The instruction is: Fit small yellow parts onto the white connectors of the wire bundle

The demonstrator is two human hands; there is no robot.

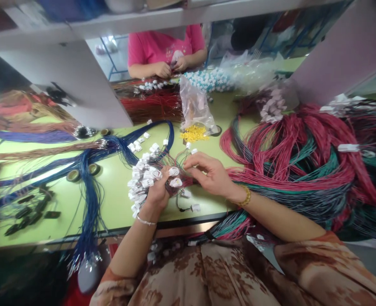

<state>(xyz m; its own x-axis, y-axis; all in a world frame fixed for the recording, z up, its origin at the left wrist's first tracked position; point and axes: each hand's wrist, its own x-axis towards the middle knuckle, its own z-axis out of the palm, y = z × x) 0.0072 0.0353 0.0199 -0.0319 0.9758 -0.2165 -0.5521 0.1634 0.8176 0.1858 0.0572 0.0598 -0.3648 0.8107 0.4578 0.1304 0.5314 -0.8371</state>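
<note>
My left hand (159, 191) is closed around a bunch of thin wires fitted with white plastic connectors (139, 180). The connectors fan out to the left of the hand, and a few stick up over its thumb. My right hand (210, 172) is just to the right of the bunch, palm down, with thumb and forefinger slightly apart near the wires. I cannot make out anything between its fingertips. Pink, green and dark wires (252, 180) run from the bunch to the right, passing under my right wrist. One loose connector (195, 208) lies near the table's front edge.
Yellow small parts (195, 133) spill from a clear plastic bag (196, 102). Blue wires (90, 187) hang over the table edge at left, near black connectors (28, 214). A big heap of pink wires (290, 144) lies right. Across the table, a person in a pink shirt (162, 49) works.
</note>
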